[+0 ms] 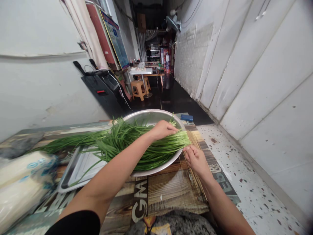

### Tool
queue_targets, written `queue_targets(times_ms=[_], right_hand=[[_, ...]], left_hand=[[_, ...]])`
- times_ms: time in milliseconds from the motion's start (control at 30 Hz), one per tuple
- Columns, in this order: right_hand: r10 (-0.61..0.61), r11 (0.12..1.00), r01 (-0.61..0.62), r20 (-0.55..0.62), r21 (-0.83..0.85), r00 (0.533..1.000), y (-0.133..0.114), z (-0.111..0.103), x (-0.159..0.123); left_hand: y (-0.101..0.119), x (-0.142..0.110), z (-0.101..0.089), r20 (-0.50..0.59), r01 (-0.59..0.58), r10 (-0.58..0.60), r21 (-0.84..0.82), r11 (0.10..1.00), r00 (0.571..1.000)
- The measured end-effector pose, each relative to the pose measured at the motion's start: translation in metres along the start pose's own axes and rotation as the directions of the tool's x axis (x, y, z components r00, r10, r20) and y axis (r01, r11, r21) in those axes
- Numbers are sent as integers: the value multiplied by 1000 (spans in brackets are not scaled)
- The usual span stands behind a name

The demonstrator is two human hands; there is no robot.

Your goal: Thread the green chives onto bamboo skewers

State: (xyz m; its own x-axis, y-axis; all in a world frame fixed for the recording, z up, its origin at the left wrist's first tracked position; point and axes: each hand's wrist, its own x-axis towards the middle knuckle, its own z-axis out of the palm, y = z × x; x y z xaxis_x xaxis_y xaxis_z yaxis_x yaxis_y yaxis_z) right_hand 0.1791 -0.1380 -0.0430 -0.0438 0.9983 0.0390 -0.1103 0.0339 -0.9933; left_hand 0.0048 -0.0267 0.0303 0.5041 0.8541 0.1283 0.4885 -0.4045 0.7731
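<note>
A wide metal basin (149, 112) stands on the table, heaped with long garlic chives (158, 151). Their pale stem ends point right and lie at the basin's right rim. My left hand (164, 130) reaches across the heap, its fingers pinched together at the pale stems. Just outside the right rim, my right hand (195, 158) is closed by the stem tips, thumb against fingers; whatever it pinches is too small to make out. Thin wooden skewers (194, 179) lie on the table beneath and beside my right hand.
Left of the basin is a metal-rimmed tray (70, 188), with more chives trailing behind it. A plastic-wrapped white package (26, 182) lies at the left. A small blue box (186, 117) is behind the basin. Farther back are a white table (140, 71) and stools (138, 89).
</note>
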Motion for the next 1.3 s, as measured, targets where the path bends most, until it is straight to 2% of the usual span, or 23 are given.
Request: queue_targets(times_ms=[67, 133, 200, 300, 333, 367, 467, 600, 767, 967, 1067, 1167, 1300], right_hand=[[-10, 1000, 10, -16, -19, 1000, -1, 0, -1], [-26, 999, 24, -22, -48, 999, 0, -1, -1], [-37, 997, 36, -21, -71, 999, 0, -2, 0], [-35, 996, 33, -20, -78, 999, 1, -3, 2], [-31, 997, 30, -21, -75, 999, 2, -3, 2], [-27, 997, 26, -23, -72, 999, 2, -4, 3], [-19, 998, 17, -29, -62, 999, 3, -3, 3], [-11, 999, 9, -29, -49, 1000, 3, -3, 3], [-22, 998, 20, -26, -61, 999, 1, -3, 2], [-23, 998, 22, -14, -64, 1000, 1, -3, 2], [-14, 998, 13, -15, -58, 1000, -1, -2, 2], [-8, 998, 8, -12, -57, 1000, -1, -2, 2], [-12, 999, 12, -2, -53, 1000, 1, -3, 3]], left_hand=[[3, -2, -4, 96, -23, 20, 33, 999, 995], [4, -2, -7, 145, -14, 6, 56, 998, 989], [2, 0, -8, 90, 34, -41, 78, 996, 995], [-12, 5, -7, -110, 127, -110, 165, 978, 988], [-18, 7, -6, -146, 148, -118, 216, 965, 982], [-24, 9, -5, -147, 157, -120, 273, 949, 982], [-37, 14, -1, -58, 136, -123, 429, 893, 991], [-41, 16, 5, -21, 84, -86, 543, 836, 996], [-36, 14, 5, -57, 103, -85, 524, 845, 995], [-27, 11, 0, -199, 111, -4, 529, 842, 980], [-21, 9, -1, -185, 89, -9, 426, 900, 983], [-16, 7, -1, -129, 59, -39, 160, 985, 991], [-11, 6, 2, -86, 38, -49, -124, 992, 995]])
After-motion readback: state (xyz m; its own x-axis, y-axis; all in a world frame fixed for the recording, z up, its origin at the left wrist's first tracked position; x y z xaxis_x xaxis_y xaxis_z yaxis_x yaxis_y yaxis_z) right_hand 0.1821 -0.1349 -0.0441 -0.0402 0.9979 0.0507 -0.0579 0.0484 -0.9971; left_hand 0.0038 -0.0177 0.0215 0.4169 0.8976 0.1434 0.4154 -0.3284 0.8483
